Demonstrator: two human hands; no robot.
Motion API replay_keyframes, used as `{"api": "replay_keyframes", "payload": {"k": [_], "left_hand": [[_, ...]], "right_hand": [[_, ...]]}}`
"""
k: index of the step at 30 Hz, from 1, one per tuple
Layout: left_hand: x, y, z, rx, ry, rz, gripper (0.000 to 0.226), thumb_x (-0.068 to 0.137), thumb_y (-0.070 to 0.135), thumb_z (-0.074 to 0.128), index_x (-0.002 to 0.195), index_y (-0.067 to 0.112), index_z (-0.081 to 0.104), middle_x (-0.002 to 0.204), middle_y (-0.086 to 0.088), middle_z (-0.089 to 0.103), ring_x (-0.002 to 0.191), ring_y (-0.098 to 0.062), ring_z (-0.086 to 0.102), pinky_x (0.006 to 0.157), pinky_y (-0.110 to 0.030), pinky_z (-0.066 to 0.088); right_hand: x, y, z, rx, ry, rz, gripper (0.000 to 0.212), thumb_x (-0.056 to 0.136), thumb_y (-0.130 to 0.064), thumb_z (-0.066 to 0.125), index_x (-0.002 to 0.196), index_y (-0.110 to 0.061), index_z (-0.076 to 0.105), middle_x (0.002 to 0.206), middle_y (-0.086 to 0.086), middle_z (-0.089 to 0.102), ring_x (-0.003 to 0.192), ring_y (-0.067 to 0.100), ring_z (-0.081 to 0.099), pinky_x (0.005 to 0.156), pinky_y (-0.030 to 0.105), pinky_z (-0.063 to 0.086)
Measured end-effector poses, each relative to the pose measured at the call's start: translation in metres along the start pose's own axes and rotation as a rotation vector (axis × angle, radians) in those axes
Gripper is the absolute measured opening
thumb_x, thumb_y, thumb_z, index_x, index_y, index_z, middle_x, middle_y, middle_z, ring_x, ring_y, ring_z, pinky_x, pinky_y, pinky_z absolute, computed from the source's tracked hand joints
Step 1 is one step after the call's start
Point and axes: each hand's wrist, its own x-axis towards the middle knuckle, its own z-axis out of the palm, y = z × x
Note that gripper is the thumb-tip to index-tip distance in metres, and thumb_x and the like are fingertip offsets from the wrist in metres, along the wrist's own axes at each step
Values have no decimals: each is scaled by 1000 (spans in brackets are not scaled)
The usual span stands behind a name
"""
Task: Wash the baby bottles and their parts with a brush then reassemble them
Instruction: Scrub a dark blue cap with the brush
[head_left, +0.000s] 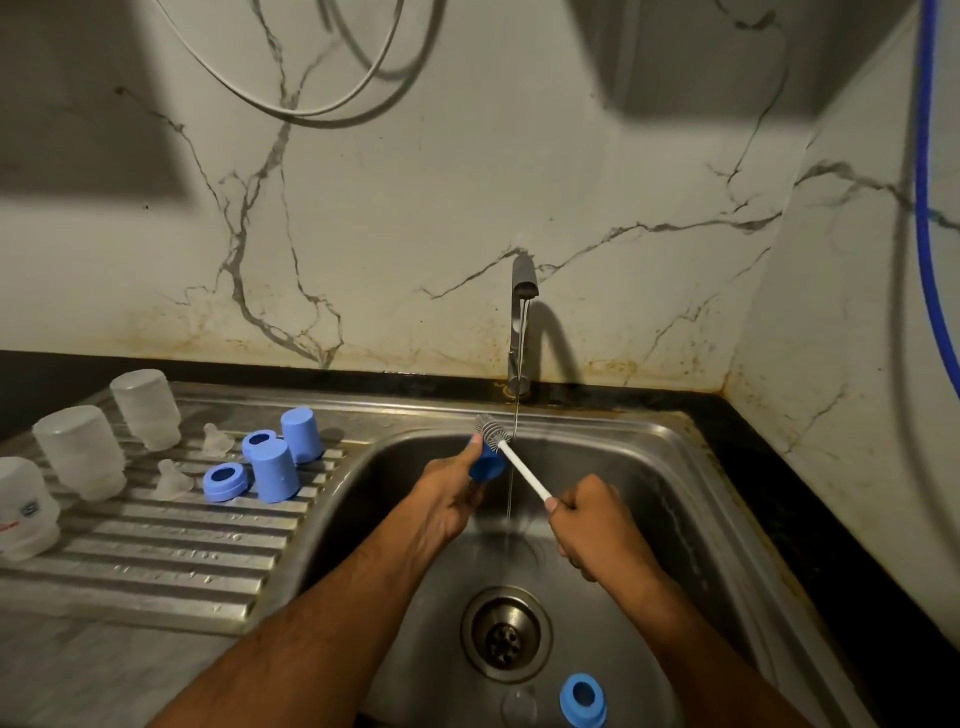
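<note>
Dim, warm indoor light from above and behind the camera. Big dark shadows on the marble wall (467, 171); the tap (521, 322) throws a curved shadow rightward. Soft glare on the steel sink (691, 499). Wide-angle bending at the edges, corners soft, slightly grainy.

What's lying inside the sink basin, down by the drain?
A blue ring and a clear teat lie in the sink near the drain. The arms hide part of the floor.
</note>
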Motion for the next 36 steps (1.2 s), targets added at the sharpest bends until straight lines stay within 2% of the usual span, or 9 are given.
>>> {"api": "replay_keyframes", "payload": {"k": [7, 10, 13, 16, 21, 26, 29, 33, 36], "left_hand": [[1, 17, -15, -109, 129, 61, 30, 94, 23, 63, 118, 6, 57, 118, -17, 63, 106, -29, 65, 93, -40, 56], [-4, 15, -12, -35, 84, 87, 35, 95, 22, 62, 125, 5, 56, 117, -16, 62, 106, -28, 64, 94, -39, 55], [-14, 7, 6, 41, -16, 85, 31, 98, 22, 59, 121, 2, 57, 116, -17, 60, 105, -28, 63, 90, -39, 54], [-15, 11, 8, -13, -2, 78, 27, 99, 22, 57, 119, 4, 55, 116, -18, 59, 102, -27, 63, 83, -36, 55], [-8, 25, -14, -155, 66, 56, 22, 99, 22, 56, 115, 8, 50, 118, -20, 58, 108, -31, 64, 93, -41, 55], [-18, 11, 3, -55, -47, 40, 14, 101, 21, 53, 109, 9, 53, 114, -19, 56, 105, -30, 62, 96, -44, 53], [-12, 9, 2, -47, -40, 54, 29, 99, 24, 55, 122, 7, 51, 118, -20, 56, 106, -30, 62, 91, -41, 56], [-6, 17, -13, -84, 16, 61, 27, 98, 23, 58, 120, 8, 52, 116, -18, 59, 107, -30, 63, 97, -44, 54], [-5, 22, -22, -68, 6, 79, 28, 97, 19, 59, 122, 7, 53, 115, -16, 60, 106, -28, 63, 91, -38, 54]], "right_hand": [[-10, -5, -7, -7, -95, 5, 22, 98, -30, 57, 87, -11, 60, 74, 9, 61, 52, 18, 52, 46, 26, 42], [-13, -10, -9, -118, -19, -24, 20, 98, -30, 57, 83, -18, 53, 82, 5, 62, 64, 17, 57, 53, 29, 46], [-7, -12, -11, -138, 65, -6, 22, 99, -29, 58, 81, -22, 47, 87, 4, 58, 77, 18, 60, 64, 33, 52], [-4, -7, -11, -59, 34, 6, 24, 98, -31, 58, 80, -19, 48, 83, 7, 60, 68, 19, 57, 58, 31, 49], [-10, -2, -8, -21, -79, 1, 22, 98, -31, 58, 85, -13, 57, 75, 9, 62, 51, 16, 50, 43, 24, 40], [-4, -9, -7, -121, 32, 8, 17, 97, -32, 58, 86, -19, 53, 88, 8, 64, 75, 23, 63, 66, 37, 55], [-7, -7, -12, -78, 22, 9, 21, 98, -30, 58, 82, -19, 49, 85, 8, 62, 67, 19, 56, 58, 32, 50], [-14, -4, -19, -116, -39, -4, 22, 97, -29, 59, 80, -15, 53, 77, 7, 61, 59, 16, 53, 52, 27, 42], [-16, -5, -28, -115, -11, 19, 20, 94, -25, 61, 80, -11, 60, 70, 7, 62, 54, 17, 52, 50, 27, 41]]}}
